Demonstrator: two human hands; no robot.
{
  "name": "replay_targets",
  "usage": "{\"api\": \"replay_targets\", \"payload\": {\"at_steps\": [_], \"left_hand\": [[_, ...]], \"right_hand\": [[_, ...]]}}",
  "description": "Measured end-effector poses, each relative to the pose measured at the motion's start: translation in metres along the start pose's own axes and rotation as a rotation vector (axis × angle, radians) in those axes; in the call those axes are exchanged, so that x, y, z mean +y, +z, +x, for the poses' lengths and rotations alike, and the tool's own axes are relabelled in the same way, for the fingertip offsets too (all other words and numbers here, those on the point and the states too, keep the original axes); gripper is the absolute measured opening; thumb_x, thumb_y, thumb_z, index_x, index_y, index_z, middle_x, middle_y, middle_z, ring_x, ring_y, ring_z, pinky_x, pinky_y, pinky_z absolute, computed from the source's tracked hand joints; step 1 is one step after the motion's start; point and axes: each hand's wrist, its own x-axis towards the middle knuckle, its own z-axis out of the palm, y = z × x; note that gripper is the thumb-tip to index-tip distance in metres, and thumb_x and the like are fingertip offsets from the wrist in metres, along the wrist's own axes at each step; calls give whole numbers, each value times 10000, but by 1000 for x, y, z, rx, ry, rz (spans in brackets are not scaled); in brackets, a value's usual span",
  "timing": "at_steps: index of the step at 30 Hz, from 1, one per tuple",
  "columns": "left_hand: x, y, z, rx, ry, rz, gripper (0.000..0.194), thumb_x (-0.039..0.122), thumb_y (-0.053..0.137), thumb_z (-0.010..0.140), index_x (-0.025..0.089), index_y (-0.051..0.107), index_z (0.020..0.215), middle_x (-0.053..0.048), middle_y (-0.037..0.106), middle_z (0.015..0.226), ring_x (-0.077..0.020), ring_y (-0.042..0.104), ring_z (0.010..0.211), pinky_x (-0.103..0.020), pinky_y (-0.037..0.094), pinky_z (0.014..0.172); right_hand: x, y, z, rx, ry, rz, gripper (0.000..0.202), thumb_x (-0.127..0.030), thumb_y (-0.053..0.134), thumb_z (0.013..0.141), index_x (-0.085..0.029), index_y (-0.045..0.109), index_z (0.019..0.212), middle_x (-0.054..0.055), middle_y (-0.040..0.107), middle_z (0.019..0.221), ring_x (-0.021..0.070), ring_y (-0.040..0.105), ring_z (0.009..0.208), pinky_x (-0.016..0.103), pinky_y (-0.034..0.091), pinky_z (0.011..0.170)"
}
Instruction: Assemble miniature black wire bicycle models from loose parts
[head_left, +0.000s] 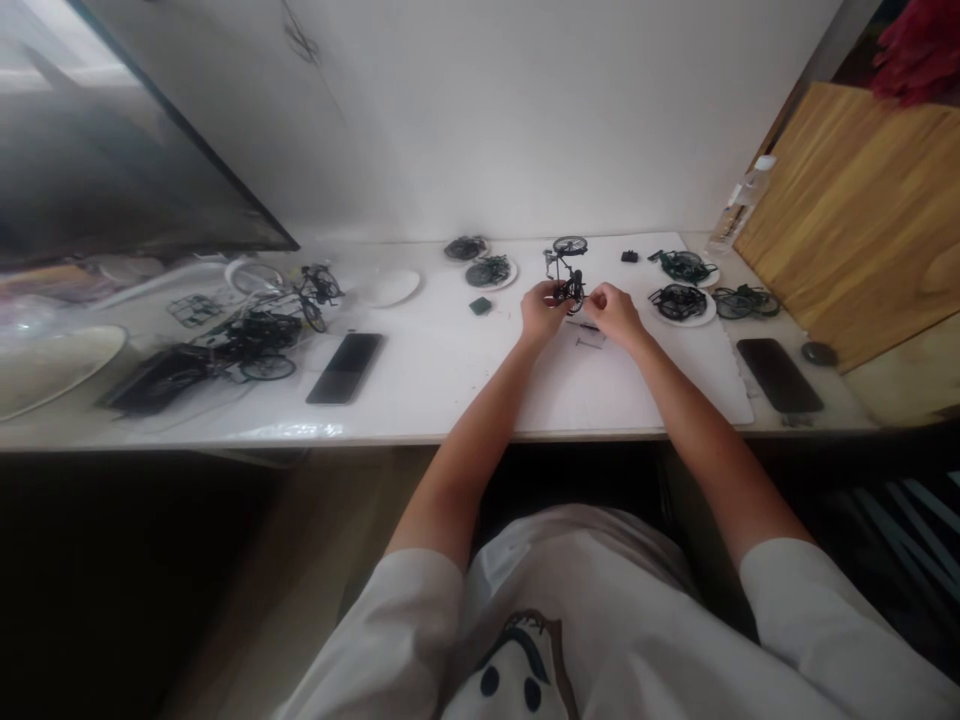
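Observation:
A small black model bicycle (568,268) is held above the white table, its one wheel pointing toward the wall. My left hand (543,312) is closed around its near end, with fingers at the lower wheel. On the other side my right hand (615,312) has thumb and fingers pinched together close to that same wheel. Whatever lies between those fingertips is too small to make out. Just below the hands, a small T-shaped metal tool (589,344) and a thin dark piece (583,326) lie on the white sheet.
White plates (513,272) with dark bicycle parts stand at the back and right. Several model bicycles (259,335) crowd the left. Phones (345,368) (780,375) lie on both sides. A bottle (741,208) leans by a wooden board (862,220). A green square piece (481,306) lies left of my hands.

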Motion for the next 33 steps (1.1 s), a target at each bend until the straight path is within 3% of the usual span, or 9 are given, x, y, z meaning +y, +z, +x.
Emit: {"api": "replay_targets", "payload": {"at_steps": [4, 9, 11, 16, 20, 24, 27, 30, 33], "left_hand": [[1, 0, 0, -21, 11, 1, 420, 150, 857, 775, 149, 791, 1190, -130, 834, 1125, -222, 804, 886, -385, 680, 857], [-1, 0, 1, -20, 17, 4, 402, 159, 862, 770, 163, 796, 1166, -115, 835, 1104, -212, 802, 865, -379, 681, 862], [-1, 1, 1, -10, 14, -13, 394, 151, 854, 771, 170, 796, 1160, -108, 835, 1104, -205, 801, 859, -369, 682, 857], [-3, 0, 2, -9, 21, -41, 409, 143, 841, 770, 169, 792, 1175, -111, 834, 1122, -204, 802, 870, -361, 681, 843], [-4, 1, 3, -27, 22, -37, 399, 171, 851, 765, 173, 797, 1160, -104, 837, 1103, -211, 804, 870, -369, 682, 844], [-5, 1, 3, -35, 27, -41, 401, 185, 859, 761, 180, 800, 1158, -98, 836, 1107, -202, 798, 858, -366, 681, 855], [-4, 1, 2, -38, 30, -42, 401, 179, 854, 766, 177, 799, 1163, -103, 834, 1122, -204, 799, 867, -363, 678, 854], [-2, 1, 1, -31, 28, -44, 396, 164, 842, 771, 174, 797, 1164, -107, 833, 1135, -204, 801, 880, -361, 677, 859], [-1, 1, 1, -30, 16, -47, 394, 164, 842, 771, 175, 797, 1162, -105, 833, 1132, -202, 799, 882, -358, 679, 859]], "right_hand": [[1, 0, 3, -1, -41, 12, 218, -354, 583, 1029, -236, 660, 863, 66, 780, 927, 248, 687, 873, 341, 470, 797], [1, -1, 4, -57, 4, 44, 498, -522, 419, 1127, -241, 667, 798, 79, 765, 818, 260, 699, 813, 356, 474, 800], [1, -1, 3, -37, 11, 44, 423, -531, 482, 1103, -243, 679, 866, 78, 783, 872, 265, 700, 845, 351, 473, 800], [1, 0, 2, 22, -19, 32, 144, -374, 637, 989, -242, 682, 952, 67, 800, 1006, 258, 696, 917, 334, 467, 794], [0, -1, 2, -33, -15, 26, 261, -348, 535, 1044, -236, 665, 847, 65, 765, 857, 247, 682, 827, 337, 473, 800], [-3, -4, 1, -61, -3, 35, 419, -425, 428, 1106, -240, 655, 806, 69, 737, 791, 254, 683, 807, 346, 479, 811], [-5, -4, -1, -31, 2, 43, 316, -468, 529, 1068, -239, 676, 907, 73, 774, 900, 260, 698, 877, 343, 484, 818], [-4, -3, 0, 8, -3, 38, 154, -390, 654, 979, -240, 676, 954, 69, 794, 1002, 258, 706, 931, 336, 489, 818], [-2, -1, 1, 7, -20, 10, 171, -364, 631, 994, -239, 669, 883, 66, 785, 926, 255, 700, 881, 341, 491, 803]]}}
